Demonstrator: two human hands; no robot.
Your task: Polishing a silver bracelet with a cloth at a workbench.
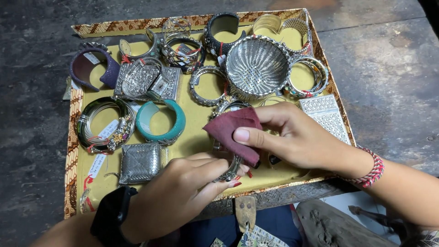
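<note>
Over the near edge of a yellow-lined tray (196, 132), the left hand (183, 192) closes its fingers around a silver bangle (230, 171), holding it just above the lining. The right hand (297, 137) pinches a folded maroon cloth (231, 126) between thumb and fingers, pressed against the bangle's top. Just left lie a teal bangle (176, 121) and a silver woven box (139, 162); farther back sits a woven silver bowl (257, 66).
</note>
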